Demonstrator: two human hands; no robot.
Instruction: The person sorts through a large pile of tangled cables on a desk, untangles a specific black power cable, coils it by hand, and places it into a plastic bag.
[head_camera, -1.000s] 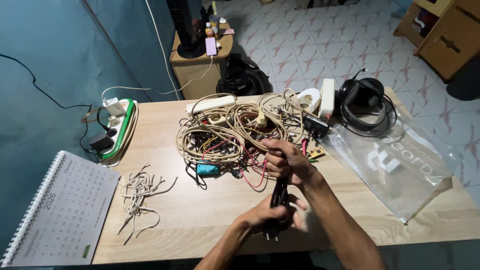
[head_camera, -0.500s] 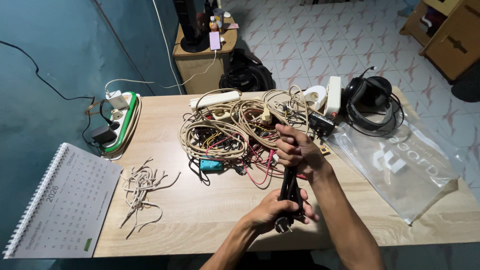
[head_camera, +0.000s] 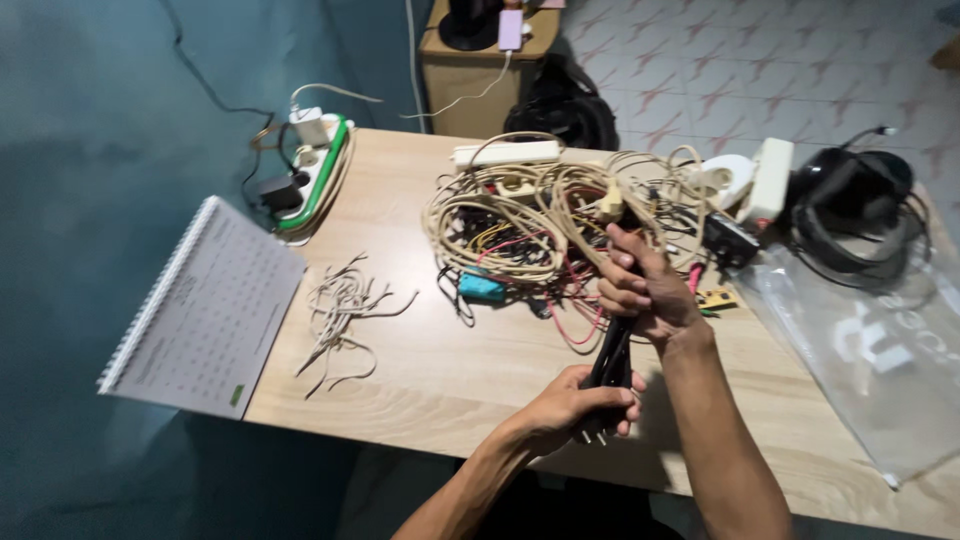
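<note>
Both hands have drifted right; left hand (head_camera: 565, 410) and right hand (head_camera: 640, 290) fingers clamp the glossy black cable (head_camera: 610, 360).

Spiral calendar (head_camera: 205, 310), green power strip (head_camera: 312, 172), plastic bag (head_camera: 880, 350), headphones (head_camera: 855, 205)

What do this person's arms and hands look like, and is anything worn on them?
Both forearms are bare, with no sleeves in view. The left hand and right hand wear no gloves, and no rings, watch or bracelet show at either wrist.

We see a wooden counter (head_camera: 420, 370) bearing tangled cables (head_camera: 530, 225), cut cord scraps (head_camera: 340, 310), a calendar (head_camera: 205, 310) and a clear plastic bag (head_camera: 880, 350).
</note>
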